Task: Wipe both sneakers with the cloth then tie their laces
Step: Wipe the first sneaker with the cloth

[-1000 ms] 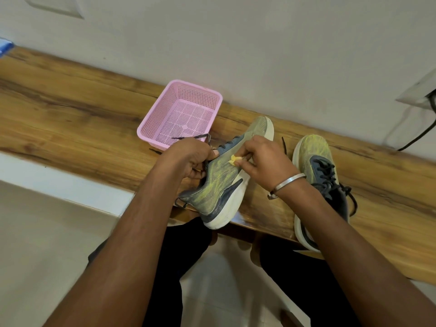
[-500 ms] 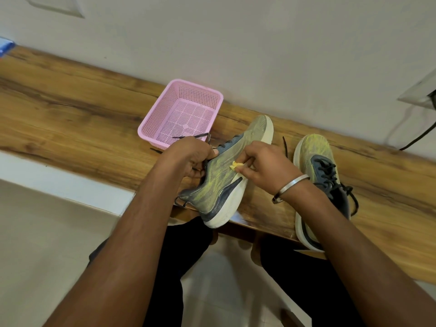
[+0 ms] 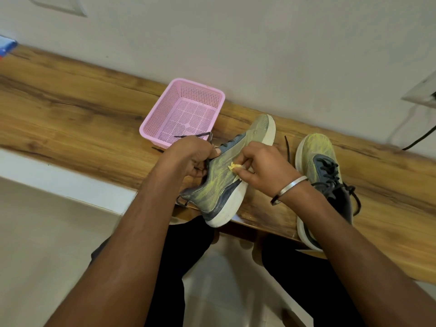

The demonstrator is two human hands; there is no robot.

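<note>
Just right of the pink basket (image 3: 182,113), the left hand (image 3: 192,156) grips the tilted sneaker (image 3: 221,182) on the wooden surface (image 3: 70,119); right hand (image 3: 264,166) fingers pinch a yellow cloth (image 3: 234,166) against its side. The second sneaker (image 3: 323,175) lies farther right.

Wooden bench (image 3: 82,119) bears pink basket (image 3: 165,128), two sneakers (image 3: 323,175).

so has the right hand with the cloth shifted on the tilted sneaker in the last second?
Yes, slightly. The right hand pinching the cloth slid down the tilted sneaker toward its heel, away from the pink basket.
</note>
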